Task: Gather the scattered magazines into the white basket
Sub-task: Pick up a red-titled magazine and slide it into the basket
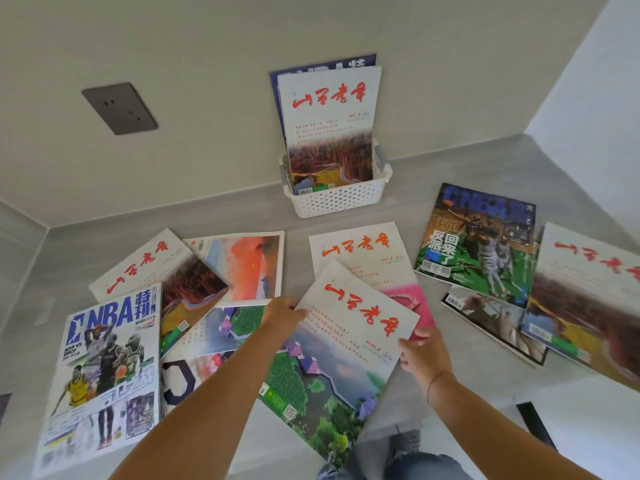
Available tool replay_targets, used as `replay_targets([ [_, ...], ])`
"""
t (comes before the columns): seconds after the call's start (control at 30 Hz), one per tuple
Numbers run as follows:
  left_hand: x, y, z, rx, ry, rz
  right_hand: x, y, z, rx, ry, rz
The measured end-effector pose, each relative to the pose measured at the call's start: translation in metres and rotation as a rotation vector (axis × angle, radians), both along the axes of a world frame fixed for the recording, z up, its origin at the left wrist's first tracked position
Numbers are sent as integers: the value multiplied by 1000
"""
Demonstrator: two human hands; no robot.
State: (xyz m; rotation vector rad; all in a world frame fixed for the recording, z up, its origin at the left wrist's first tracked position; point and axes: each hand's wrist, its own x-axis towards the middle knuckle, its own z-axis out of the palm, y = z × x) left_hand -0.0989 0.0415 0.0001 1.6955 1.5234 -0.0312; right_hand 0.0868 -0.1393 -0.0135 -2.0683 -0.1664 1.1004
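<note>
A white perforated basket [341, 200] stands against the far wall with two magazines [327, 109] upright in it. Several magazines lie scattered on the grey floor. In the middle, a white magazine with red calligraphy and a green landscape [341, 348] is tilted up off the floor. My left hand [282, 315] grips its left edge and my right hand [420, 351] grips its right edge. Under it lies a similar magazine with a pink cover picture [367, 258]. An NBA magazine [104, 368] lies at the near left.
More magazines overlap at the left [162, 275] and another NBA issue [481, 244] lies at the right with others beside it. A grey wall socket [119, 108] sits on the wall at the left. My jeans-clad knee [398, 462] is at the bottom.
</note>
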Motion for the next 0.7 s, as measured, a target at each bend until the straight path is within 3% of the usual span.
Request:
replay_targets([
  [0.17, 4, 0, 15, -46, -272, 86, -4, -2, 7, 119, 176, -131],
  [0.27, 9, 5, 36, -149, -518, 196, 0, 0, 13, 160, 293, -47],
  [0.4, 22, 17, 65, -198, -694, 192, 8, 18, 23, 213, 315, 46],
  [0.57, 34, 45, 81, -127, -761, 254, 51, 65, 34, 327, 121, 80],
  [0.7, 50, 88, 95, 52, -665, 354, 91, 123, 64, 400, -78, 140],
])
